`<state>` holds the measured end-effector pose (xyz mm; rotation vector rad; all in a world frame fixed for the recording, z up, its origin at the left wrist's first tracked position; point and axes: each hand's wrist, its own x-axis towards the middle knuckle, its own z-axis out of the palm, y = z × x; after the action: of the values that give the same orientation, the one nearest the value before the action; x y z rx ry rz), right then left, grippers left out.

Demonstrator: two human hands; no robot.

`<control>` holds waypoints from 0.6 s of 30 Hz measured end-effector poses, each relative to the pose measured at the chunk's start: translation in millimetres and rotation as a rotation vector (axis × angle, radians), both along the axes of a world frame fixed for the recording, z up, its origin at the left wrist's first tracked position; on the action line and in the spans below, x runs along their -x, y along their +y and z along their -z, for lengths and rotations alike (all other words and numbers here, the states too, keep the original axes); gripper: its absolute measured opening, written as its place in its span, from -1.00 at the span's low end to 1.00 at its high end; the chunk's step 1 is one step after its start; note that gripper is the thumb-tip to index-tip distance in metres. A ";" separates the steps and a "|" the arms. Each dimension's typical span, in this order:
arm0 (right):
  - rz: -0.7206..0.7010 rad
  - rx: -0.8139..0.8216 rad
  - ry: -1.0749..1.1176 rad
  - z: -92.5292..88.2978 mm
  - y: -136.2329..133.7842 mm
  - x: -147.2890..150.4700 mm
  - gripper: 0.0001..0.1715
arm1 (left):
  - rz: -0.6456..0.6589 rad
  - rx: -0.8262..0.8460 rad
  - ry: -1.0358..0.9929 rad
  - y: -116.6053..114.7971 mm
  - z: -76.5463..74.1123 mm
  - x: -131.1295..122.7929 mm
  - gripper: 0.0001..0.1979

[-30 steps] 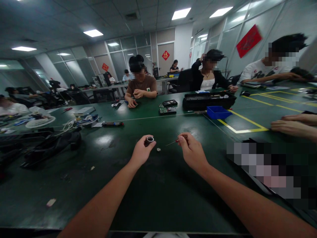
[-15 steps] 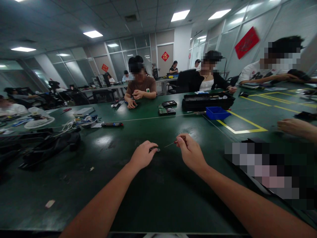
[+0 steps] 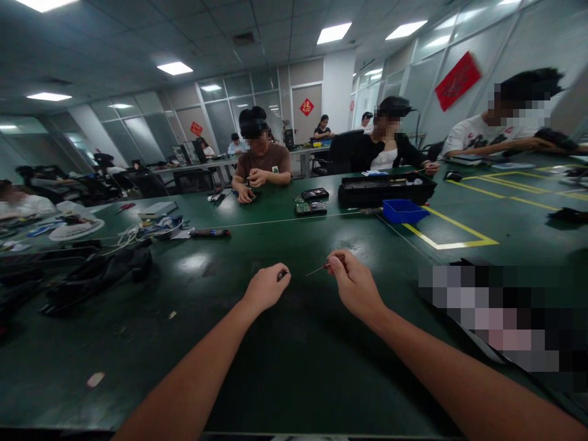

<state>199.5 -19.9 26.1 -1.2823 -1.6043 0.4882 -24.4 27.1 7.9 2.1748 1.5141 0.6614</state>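
Observation:
My right hand (image 3: 353,277) is closed around the handle of a thin screwdriver (image 3: 316,271), whose bare shaft points left toward my other hand. A short gap separates the tip from my left hand (image 3: 267,286). Between the thumb and fingers of that hand is a small dark part (image 3: 282,275); most of it is hidden, so its kind does not show. Both hands are over the dark green table (image 3: 275,380), with the forearms reaching in from the near edge.
Farther back are opened hard drives (image 3: 311,208), a blue bin (image 3: 404,211) and a long black tray (image 3: 386,191). A dark rod-like tool (image 3: 210,233), tangled cables (image 3: 133,236) and a black bag-like item (image 3: 98,278) sit left. Co-workers sit across the table.
My left hand has turned and shifted slightly left, so the small dark part shows less. The screwdriver stays nearly where it was. Another person's hand at the right has left the view.

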 end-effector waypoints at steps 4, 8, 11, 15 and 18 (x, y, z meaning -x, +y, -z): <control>-0.010 0.007 -0.002 -0.8 -0.9 -0.2 -0.71 | -0.109 0.183 -0.423 10.8 -4.8 14.5 -0.74; -0.015 0.008 0.001 -1.9 -1.3 -0.7 -0.71 | -0.200 0.250 -0.917 16.2 -18.2 30.6 -0.72; -0.011 0.008 0.002 -1.4 -0.6 -1.3 -0.70 | -0.305 0.235 -1.138 15.3 -34.8 48.8 -0.75; -0.017 0.011 0.006 1.0 0.7 -1.8 -0.70 | -0.436 0.186 -1.256 6.7 -58.5 85.2 -0.78; -0.015 0.024 0.003 1.5 1.3 -1.8 -0.70 | -0.532 0.095 -1.250 -4.3 -69.7 119.7 -0.76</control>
<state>201.3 -18.6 24.6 -1.2879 -1.6108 0.5195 -144.1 22.8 77.6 0.8078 1.2522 1.6357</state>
